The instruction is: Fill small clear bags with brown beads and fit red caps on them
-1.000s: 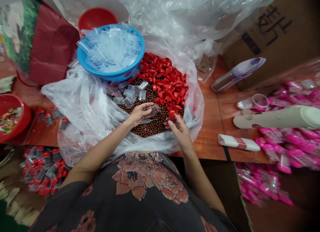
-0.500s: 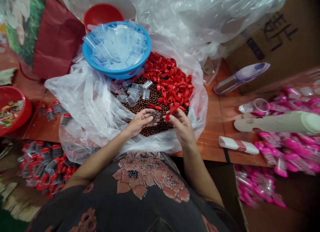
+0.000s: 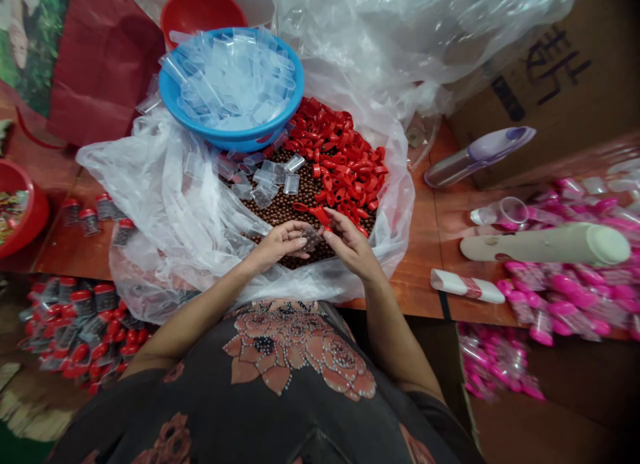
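A small clear container (image 3: 311, 239) is held between the thumb and fingers of the left hand (image 3: 283, 244), low over the brown beads (image 3: 285, 212) in the opened white plastic bag (image 3: 165, 177). The right hand (image 3: 353, 247) is held just opposite, its thumb and fingers narrowed on a red cap (image 3: 327, 230) that is mostly hidden; whether cap and container touch cannot be told. Loose red caps (image 3: 345, 164) are heaped on the beads beyond the right hand, and loose clear containers (image 3: 267, 177) are scattered to their left. More clear pieces are piled in a blue bowl (image 3: 230, 136) behind these. On the desk (image 3: 417, 277), red-capped containers (image 3: 90, 222) are placed to the left, and pink-capped containers (image 3: 575, 291) are massed to the right.
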Action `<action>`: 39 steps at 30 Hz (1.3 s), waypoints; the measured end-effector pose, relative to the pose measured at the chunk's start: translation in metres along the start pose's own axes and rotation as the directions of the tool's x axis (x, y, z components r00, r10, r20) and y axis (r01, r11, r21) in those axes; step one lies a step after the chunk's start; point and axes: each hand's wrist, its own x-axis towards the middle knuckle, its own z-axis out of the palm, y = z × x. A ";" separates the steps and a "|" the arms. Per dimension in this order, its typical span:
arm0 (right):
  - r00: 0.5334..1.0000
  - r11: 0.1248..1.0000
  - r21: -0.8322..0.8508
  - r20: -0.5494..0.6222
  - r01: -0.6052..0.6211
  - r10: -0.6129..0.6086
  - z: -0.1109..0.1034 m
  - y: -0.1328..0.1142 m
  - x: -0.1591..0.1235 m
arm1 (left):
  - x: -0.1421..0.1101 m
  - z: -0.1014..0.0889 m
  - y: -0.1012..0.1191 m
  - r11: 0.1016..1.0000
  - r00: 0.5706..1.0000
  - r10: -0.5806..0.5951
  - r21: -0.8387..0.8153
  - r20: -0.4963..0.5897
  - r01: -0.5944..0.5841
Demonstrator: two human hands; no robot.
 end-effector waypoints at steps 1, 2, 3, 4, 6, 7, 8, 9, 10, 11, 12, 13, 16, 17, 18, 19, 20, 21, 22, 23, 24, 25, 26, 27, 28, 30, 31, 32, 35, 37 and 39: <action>1.000 1.000 -0.003 -0.001 -0.006 0.006 -0.002 0.001 -0.001 | 0.000 -0.001 0.000 1.000 1.000 0.009 0.001 -0.009 -0.009; 1.000 1.000 -0.007 -0.004 -0.010 0.010 -0.004 0.001 -0.002 | -0.001 -0.002 -0.001 1.000 1.000 0.021 0.002 -0.019 -0.021; 1.000 1.000 -0.016 -0.008 -0.010 0.010 -0.006 0.001 -0.003 | -0.001 -0.002 0.000 0.999 0.999 0.033 0.005 -0.027 -0.033; 1.000 0.999 -0.031 -0.012 -0.008 0.007 -0.007 0.001 -0.003 | -0.002 -0.003 0.000 0.999 0.999 0.045 0.010 -0.030 -0.045; 1.000 0.996 -0.084 -0.005 0.008 -0.008 -0.009 -0.001 -0.005 | -0.003 -0.003 0.001 0.997 0.997 0.069 0.020 -0.025 -0.068; 1.000 0.993 -0.118 0.002 0.022 -0.022 -0.009 -0.003 -0.006 | -0.003 -0.002 0.002 0.997 0.997 0.080 0.024 -0.022 -0.079; 0.999 0.988 -0.151 0.002 0.039 -0.039 -0.009 -0.005 -0.006 | -0.003 -0.002 0.003 0.996 0.996 0.088 0.025 -0.022 -0.087; 0.998 0.982 -0.179 -0.015 0.054 -0.058 -0.008 -0.006 -0.007 | -0.004 -0.001 0.003 0.995 0.995 0.094 0.025 -0.027 -0.093; 0.996 0.977 -0.202 -0.046 0.066 -0.077 -0.007 -0.008 -0.007 | -0.004 0.000 0.003 0.995 0.995 0.097 0.025 -0.033 -0.096; 0.991 0.972 -0.220 -0.091 0.078 -0.100 -0.005 -0.008 -0.008 | -0.004 0.001 0.004 0.995 0.995 0.096 0.024 -0.039 -0.095; 0.982 0.967 -0.238 -0.141 0.089 -0.125 -0.004 -0.009 -0.009 | -0.004 0.001 0.004 0.996 0.995 0.091 0.022 -0.043 -0.090; 0.970 0.960 -0.259 -0.187 0.102 -0.153 -0.002 -0.008 -0.010 | -0.005 0.002 0.004 0.996 0.996 0.083 0.020 -0.042 -0.083; 0.940 0.925 -0.348 -0.239 0.150 -0.242 0.005 -0.005 -0.014 | -0.006 0.004 0.003 0.998 0.997 0.068 0.008 -0.029 -0.068; 0.935 0.912 -0.375 -0.235 0.165 -0.265 0.007 -0.003 -0.015 | -0.006 0.005 0.003 0.998 0.997 0.068 0.003 -0.026 -0.068; 0.933 0.900 -0.395 -0.220 0.181 -0.285 0.008 -0.002 -0.016 | -0.006 0.005 0.003 0.998 0.997 0.067 -0.002 -0.026 -0.067; 0.933 0.892 -0.405 -0.198 0.202 -0.301 0.009 0.000 -0.017 | -0.007 0.005 0.003 0.998 0.997 0.066 -0.006 -0.028 -0.066; 0.933 0.886 -0.405 -0.173 0.224 -0.315 0.009 0.002 -0.018 | -0.007 0.006 0.004 0.998 0.998 0.063 -0.006 -0.030 -0.063; 0.936 0.886 -0.396 -0.145 0.242 -0.321 0.009 0.004 -0.019 | -0.007 0.006 0.004 0.998 0.998 0.060 -0.003 -0.031 -0.060; 0.939 0.888 -0.380 -0.118 0.259 -0.324 0.009 0.005 -0.019 | -0.008 0.006 0.004 0.998 0.998 0.059 0.003 -0.032 -0.059; 0.940 0.891 -0.363 -0.095 0.273 -0.327 0.008 0.006 -0.019 | -0.008 0.006 0.005 0.998 0.998 0.062 0.010 -0.030 -0.061; 0.942 0.895 -0.347 -0.076 0.282 -0.327 0.008 0.007 -0.019 | -0.009 0.007 0.005 0.998 0.998 0.065 0.018 -0.026 -0.065; 0.944 0.898 -0.333 -0.059 0.288 -0.325 0.007 0.007 -0.019 | -0.009 0.007 0.005 0.997 0.998 0.067 0.027 -0.020 -0.067; 0.946 0.901 -0.321 -0.044 0.290 -0.320 0.008 0.006 -0.020 | -0.010 0.009 0.004 0.997 0.998 0.066 0.038 -0.016 -0.066; 0.950 0.906 -0.311 -0.030 0.286 -0.310 0.009 0.005 -0.021 | -0.010 0.010 0.004 0.997 0.998 0.064 0.048 -0.017 -0.063; 0.956 0.913 -0.302 -0.023 0.274 -0.294 0.011 0.004 -0.021 | -0.011 0.011 0.003 0.997 0.998 0.060 0.057 -0.025 -0.058; 0.968 0.933 -0.276 -0.024 0.232 -0.248 0.017 0.001 -0.024 | -0.012 0.015 0.002 0.996 0.996 0.058 0.064 -0.061 -0.054; 0.974 0.945 -0.253 -0.037 0.208 -0.225 0.020 -0.001 -0.024 | -0.012 0.016 0.001 0.996 0.995 0.062 0.062 -0.081 -0.057; 0.979 0.960 -0.218 -0.063 0.178 -0.196 0.024 -0.002 -0.025 | -0.013 0.017 0.001 0.996 0.993 0.070 0.058 -0.098 -0.064; 0.969 0.999 -0.007 -0.241 0.051 -0.051 0.033 -0.005 -0.025 | -0.015 0.020 0.005 0.993 0.989 0.092 0.083 -0.116 -0.082; 0.934 0.987 0.160 -0.349 -0.017 0.072 0.035 -0.006 -0.023 | -0.016 0.021 0.008 0.987 0.987 0.101 0.139 -0.122 -0.083; 0.914 0.969 0.246 -0.386 -0.031 0.127 0.036 -0.007 -0.020 | -0.016 0.022 0.010 0.978 0.986 0.102 0.193 -0.131 -0.075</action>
